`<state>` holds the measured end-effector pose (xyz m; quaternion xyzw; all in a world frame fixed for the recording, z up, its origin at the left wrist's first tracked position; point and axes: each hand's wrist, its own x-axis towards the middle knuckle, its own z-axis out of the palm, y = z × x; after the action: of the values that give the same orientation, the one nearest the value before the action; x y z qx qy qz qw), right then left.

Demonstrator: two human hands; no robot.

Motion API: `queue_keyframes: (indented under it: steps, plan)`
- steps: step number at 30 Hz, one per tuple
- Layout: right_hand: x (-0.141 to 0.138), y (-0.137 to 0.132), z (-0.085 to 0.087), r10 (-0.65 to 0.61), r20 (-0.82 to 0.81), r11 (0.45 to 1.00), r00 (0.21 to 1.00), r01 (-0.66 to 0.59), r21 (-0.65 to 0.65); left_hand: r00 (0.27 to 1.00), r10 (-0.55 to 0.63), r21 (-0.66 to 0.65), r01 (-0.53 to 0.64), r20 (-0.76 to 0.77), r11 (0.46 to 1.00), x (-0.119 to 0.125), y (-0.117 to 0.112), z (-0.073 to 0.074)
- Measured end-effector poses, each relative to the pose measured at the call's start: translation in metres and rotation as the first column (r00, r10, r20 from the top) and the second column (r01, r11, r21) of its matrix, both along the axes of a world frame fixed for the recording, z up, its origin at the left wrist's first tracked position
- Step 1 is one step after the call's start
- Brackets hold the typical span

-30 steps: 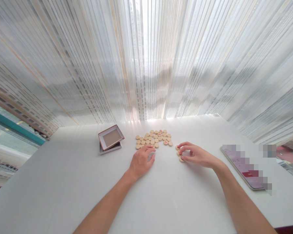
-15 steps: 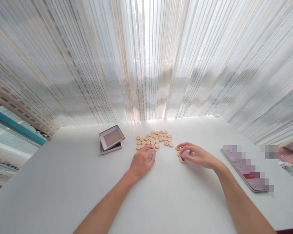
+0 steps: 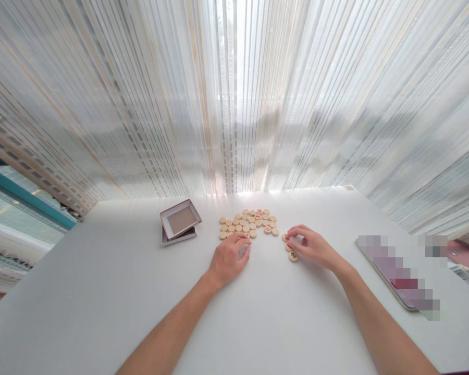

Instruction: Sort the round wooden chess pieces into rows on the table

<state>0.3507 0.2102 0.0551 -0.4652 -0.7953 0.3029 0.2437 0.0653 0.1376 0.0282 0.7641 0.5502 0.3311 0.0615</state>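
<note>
1. While white tabletop (image 3: 281, 323) spreads between the forearms, there is room to draw a disc inwards; a phone (image 3: 375, 264) beyond the right forearm limits wide elbow swings.
2. Nearest of three discs, a black-marked disc (image 3: 293, 256) lies face-up just beside the right thumb; a light fingertip push should shift it without tipping.
3. Bent fingers of the right hand (image 3: 297, 240) reach a red-marked disc (image 3: 285, 237), part-covering another; whether they grip or merely touch, I cannot tell. Low, gentle pressure should stop neighbours scattering.
4. Loosely curved, thumb apart from forefinger, the left hand (image 3: 229, 258) meets the near edge of the disc cluster (image 3: 245, 226); steadying without pressing seems best.
5. Left of the cluster, one tray (image 3: 166, 228) sits askew across a lower tray (image 3: 179, 239), overhanging its edges and easily nudged.
6. Farthest, the table edge runs along the curtain (image 3: 234, 130).
</note>
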Motion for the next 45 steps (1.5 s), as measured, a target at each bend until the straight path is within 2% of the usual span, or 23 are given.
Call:
queue_keyframes:
  steps: [9, 16, 23, 38, 42, 45]
  plan:
    - [0.000, 0.002, -0.001, -0.007, 0.008, 1.000, 1.000, 0.007, -0.007, 1.000, 0.006, -0.009, -0.006, 0.001, 1.000, 0.000, -0.001, 0.001]
    - [0.006, -0.003, 0.005, -0.091, 0.074, 0.995, 0.993, 0.094, -0.038, 1.000, 0.007, -0.002, -0.007, 0.006, 1.000, 0.000, -0.001, 0.002]
    - [0.017, -0.006, 0.013, -0.009, 0.170, 0.991, 0.985, 0.032, -0.129, 1.000, 0.012, -0.006, -0.012, 0.007, 1.000, 0.000, -0.001, 0.002]
    - [0.019, -0.007, 0.015, 0.010, 0.151, 0.990, 0.988, 0.011, -0.138, 0.999, 0.032, -0.012, -0.031, 0.031, 0.999, 0.000, 0.000, 0.001]
    - [0.015, -0.006, 0.012, -0.027, 0.129, 0.996, 0.991, 0.038, -0.084, 0.999, 0.029, -0.012, -0.029, 0.043, 1.000, 0.001, 0.001, 0.000]
    - [0.003, -0.008, 0.010, -0.098, 0.048, 0.993, 0.994, 0.095, 0.073, 0.999, 0.027, -0.002, -0.027, 0.040, 1.000, 0.001, 0.001, 0.000]
